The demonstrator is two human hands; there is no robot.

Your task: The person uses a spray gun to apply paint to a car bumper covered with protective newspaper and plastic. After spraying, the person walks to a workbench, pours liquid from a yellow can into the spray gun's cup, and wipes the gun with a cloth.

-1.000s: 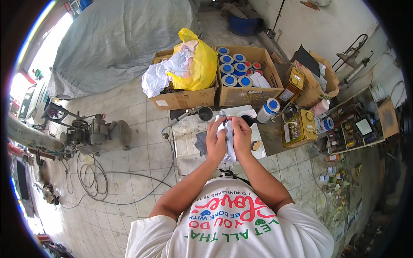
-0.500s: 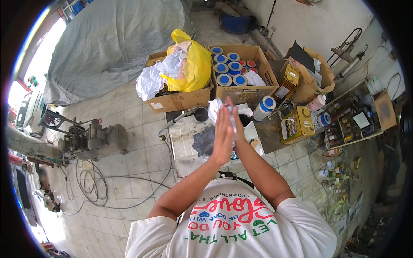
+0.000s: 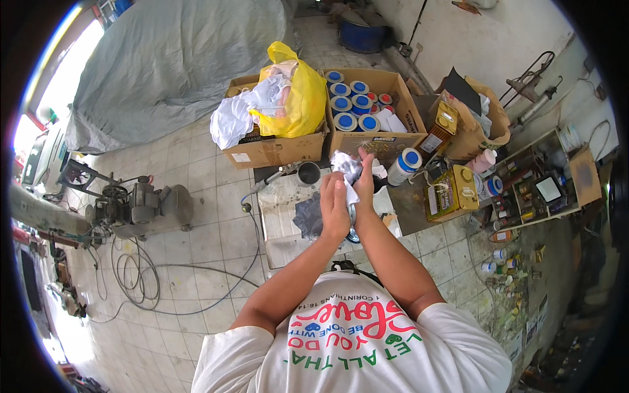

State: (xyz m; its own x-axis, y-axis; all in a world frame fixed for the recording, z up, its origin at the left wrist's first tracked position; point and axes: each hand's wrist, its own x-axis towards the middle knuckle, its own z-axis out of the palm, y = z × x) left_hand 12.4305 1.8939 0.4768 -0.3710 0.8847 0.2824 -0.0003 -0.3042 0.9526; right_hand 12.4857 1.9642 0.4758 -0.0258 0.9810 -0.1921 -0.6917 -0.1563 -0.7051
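A crumpled white rag (image 3: 346, 165) with grey smudges is pressed between my two hands above the work surface. My left hand (image 3: 335, 211) is closed against it, fingers bent. On the other side, my right hand (image 3: 364, 190) presses the rag with its fingers partly extended. One end of the cloth hangs down between my palms. Below lie a dark grey sheet (image 3: 308, 217) and pale, stained cardboard (image 3: 278, 203). A spray gun (image 3: 278, 175) rests beside a dark open cup (image 3: 308, 173), just beyond my left hand.
Two cardboard boxes stand ahead, one with a yellow bag (image 3: 298, 98) of cloths, the other with blue-lidded cans (image 3: 341, 105). Right of my hands are a white can (image 3: 405, 165) and a gold tin (image 3: 452, 193). An air compressor (image 3: 147, 206) and its hose (image 3: 157, 281) occupy the left floor.
My hands were flat together around the rag; now the left fingers are bent and the palms have shifted apart somewhat. More of the rag shows between them.
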